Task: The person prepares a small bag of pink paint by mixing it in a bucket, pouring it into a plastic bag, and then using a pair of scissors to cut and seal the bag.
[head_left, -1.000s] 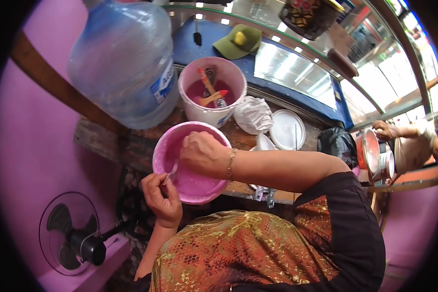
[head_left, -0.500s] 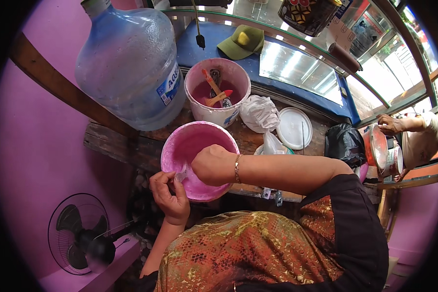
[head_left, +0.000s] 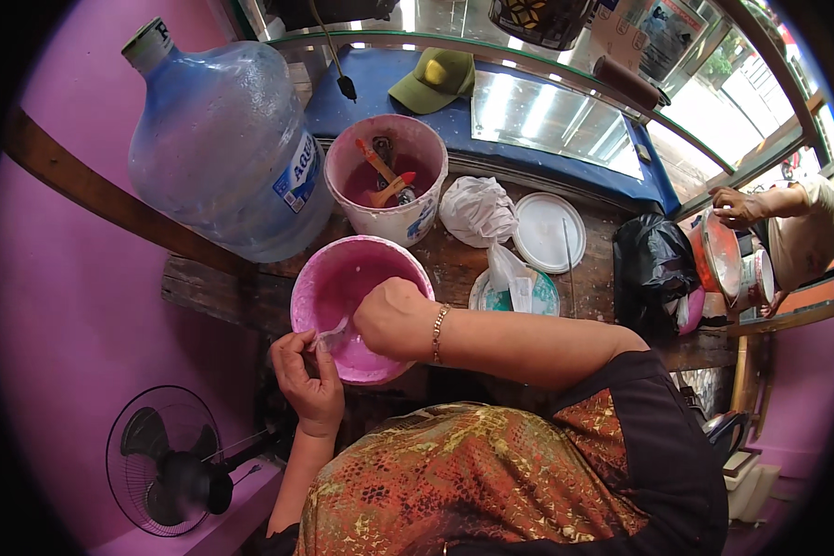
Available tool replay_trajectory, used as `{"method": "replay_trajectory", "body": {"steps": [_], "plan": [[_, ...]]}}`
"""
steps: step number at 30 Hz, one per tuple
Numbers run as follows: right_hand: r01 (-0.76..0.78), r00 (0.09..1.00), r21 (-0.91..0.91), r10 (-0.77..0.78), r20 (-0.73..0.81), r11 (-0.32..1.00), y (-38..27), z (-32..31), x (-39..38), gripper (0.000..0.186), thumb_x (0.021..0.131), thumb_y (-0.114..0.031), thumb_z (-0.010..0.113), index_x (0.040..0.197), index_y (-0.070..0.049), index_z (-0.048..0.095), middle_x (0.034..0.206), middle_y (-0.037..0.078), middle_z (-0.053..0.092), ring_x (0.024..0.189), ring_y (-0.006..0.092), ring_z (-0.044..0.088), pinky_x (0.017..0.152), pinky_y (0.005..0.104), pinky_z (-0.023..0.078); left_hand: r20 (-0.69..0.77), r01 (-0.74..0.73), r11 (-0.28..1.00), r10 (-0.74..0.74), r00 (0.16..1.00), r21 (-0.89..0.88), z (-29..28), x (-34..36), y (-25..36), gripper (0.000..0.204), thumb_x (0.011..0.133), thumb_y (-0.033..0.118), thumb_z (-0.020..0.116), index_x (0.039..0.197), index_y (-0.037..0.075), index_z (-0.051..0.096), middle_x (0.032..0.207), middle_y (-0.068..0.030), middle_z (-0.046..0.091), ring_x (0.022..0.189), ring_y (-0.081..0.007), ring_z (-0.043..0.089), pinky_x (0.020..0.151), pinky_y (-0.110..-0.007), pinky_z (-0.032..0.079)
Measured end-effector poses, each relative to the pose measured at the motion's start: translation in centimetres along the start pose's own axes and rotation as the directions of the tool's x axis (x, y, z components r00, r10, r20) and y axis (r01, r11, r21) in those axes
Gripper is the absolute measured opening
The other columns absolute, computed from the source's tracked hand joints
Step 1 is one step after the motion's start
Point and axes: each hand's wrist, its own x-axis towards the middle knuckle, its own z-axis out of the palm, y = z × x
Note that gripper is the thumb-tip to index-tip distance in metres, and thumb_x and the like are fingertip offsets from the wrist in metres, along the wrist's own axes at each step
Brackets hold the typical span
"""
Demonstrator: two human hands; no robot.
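A pink-coated bucket [head_left: 308, 283] stands at the near edge of a wooden table, pink inside. At its near-left rim, my left hand [head_left: 308, 385] pinches a small piece of clear plastic [head_left: 334, 332] between thumb and fingers. The plastic stretches over the bucket's mouth towards my right hand [head_left: 391, 320]. That hand is closed in a fist over the bucket, knuckles up, with a chain bracelet at the wrist. Its fingertips are turned down out of sight, so what they grip is hidden.
Behind stands a second bucket [head_left: 345, 206] with paintbrushes [head_left: 394, 188]. A large water jug [head_left: 218, 139] is at left, a fan [head_left: 171, 468] below it. White plastic bag [head_left: 477, 211], white lid [head_left: 549, 232] and black bag [head_left: 653, 264] lie rightward. Another person's hand [head_left: 737, 208] touches an orange container [head_left: 713, 259].
The view has shifted, so most things sit a little further left. More of the clear plastic shows between my hands. Both hands stay at the pink bucket.
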Motion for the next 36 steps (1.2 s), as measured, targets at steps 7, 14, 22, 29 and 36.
{"method": "replay_trajectory", "body": {"steps": [7,14,22,29,36], "plan": [[0.047,0.894,0.196,0.046,-0.447,0.979,0.3,-3.8,-4.3,0.027,0.086,-0.029,0.063,0.087,-0.004,0.072,0.086,0.015,0.063,0.086,0.0282,0.061,0.077,0.0408,0.05,0.084,-0.018,0.999,0.014,0.996,0.048,-1.3,-0.2,0.5,0.028,0.088,0.002,0.063,0.115,-0.001,0.055,0.106,-0.0162,0.055,0.091,-0.0272,0.057,0.083,-0.035,0.047],[-0.626,0.443,0.628,0.874,-0.202,0.463,17.7,4.8,-13.8,0.028,0.083,-0.028,0.067,0.095,-0.002,0.069,0.096,0.02,0.065,0.091,0.0378,0.064,0.078,0.0458,0.05,0.125,-0.029,1.0,0.028,0.992,0.009,-1.3,-0.3,1.2,0.034,0.087,0.004,0.065,0.118,-0.002,0.053,0.11,-0.0179,0.056,0.098,-0.03,0.057,0.088,-0.037,0.046],[-0.811,0.31,0.478,0.941,-0.139,0.338,16.6,7.4,-6.5,0.072,0.069,-0.056,0.078,0.108,0.003,0.067,0.1,0.023,0.066,0.1,0.0376,0.065,0.085,0.0449,0.053,0.093,-0.01,0.998,0.005,0.996,0.057,-0.7,0.0,1.1,0.034,0.085,0.003,0.066,0.117,-0.001,0.054,0.109,-0.0168,0.056,0.096,-0.0283,0.058,0.087,-0.036,0.047],[-0.721,0.365,0.551,0.906,-0.215,0.421,19.5,7.2,-6.0,0.054,0.069,-0.047,0.073,0.101,-0.002,0.073,0.108,0.021,0.067,0.094,0.0347,0.067,0.081,0.0426,0.054,0.048,0.009,0.998,-0.012,0.999,0.07,-0.4,-0.3,1.2,0.033,0.085,0.001,0.064,0.116,-0.001,0.055,0.107,-0.0165,0.056,0.095,-0.0279,0.058,0.086,-0.036,0.047],[-0.893,0.383,0.196,0.912,-0.145,0.406,20.6,2.1,-4.5,0.072,0.063,-0.064,0.077,0.108,-0.007,0.072,0.106,0.014,0.071,0.1,0.0249,0.068,0.086,0.0388,0.054,0.042,0.004,0.993,-0.009,0.999,0.121,-0.3,-0.4,1.1,0.033,0.084,0.001,0.064,0.116,-0.001,0.055,0.108,-0.0175,0.057,0.098,-0.0308,0.058,0.089,-0.038,0.046]]}}
